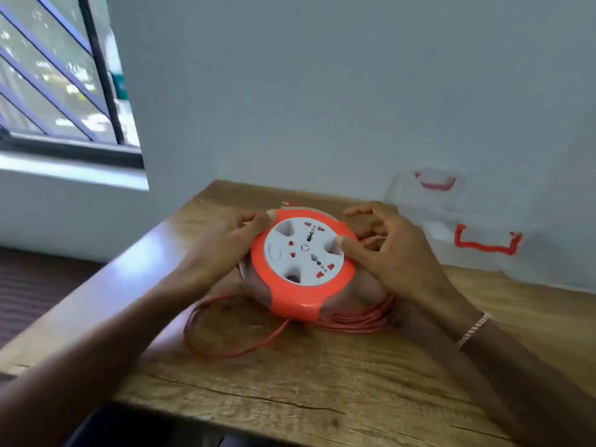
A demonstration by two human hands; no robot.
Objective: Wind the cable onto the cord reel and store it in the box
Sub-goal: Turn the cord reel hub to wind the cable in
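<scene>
An orange cord reel (303, 262) with a white socket face sits tilted on the wooden table (322, 382). My left hand (225, 243) grips its left rim, thumb on the top edge. My right hand (387, 250) rests at the right rim, its thumb pressing on the white face and its fingers spread. Loose orange cable (238, 346) lies in loops on the table in front of and to the right of the reel. A clear plastic box (483, 246) with red latches stands at the back right against the wall.
A clear lid with a red handle (432, 185) leans against the wall behind the box. The table's left edge drops to a dark floor. A barred window is at the upper left. A bracelet is on my right wrist.
</scene>
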